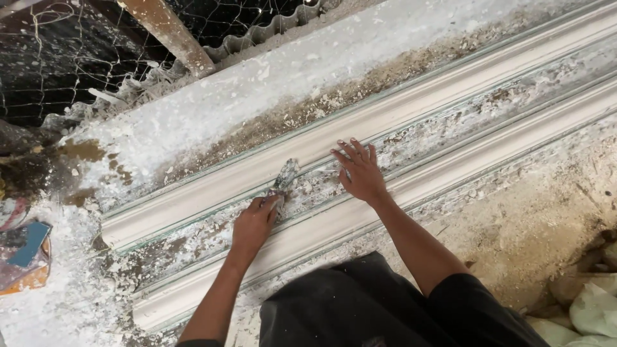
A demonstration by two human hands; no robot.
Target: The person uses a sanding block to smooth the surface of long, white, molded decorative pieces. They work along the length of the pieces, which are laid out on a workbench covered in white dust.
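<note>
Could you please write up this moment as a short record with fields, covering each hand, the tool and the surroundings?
Left hand: left hand closed around a plaster-caked scraper, blade on the strip between the mouldings.
Right hand: right hand open, fingers spread, pressed flat by the far moulding.
Work: two long white plaster mouldings, side by side, running diagonally.
Surface: bench covered in white plaster crumbs and brown stains.
Background: wire mesh and a wooden post at upper left.

At the far left edge, on the white-dusted ground, lies what looks like a crumpled bag (22, 270) in orange and pink with a flat blue rectangle on top; pale greenish sacks (588, 308) sit at the lower right corner.
</note>
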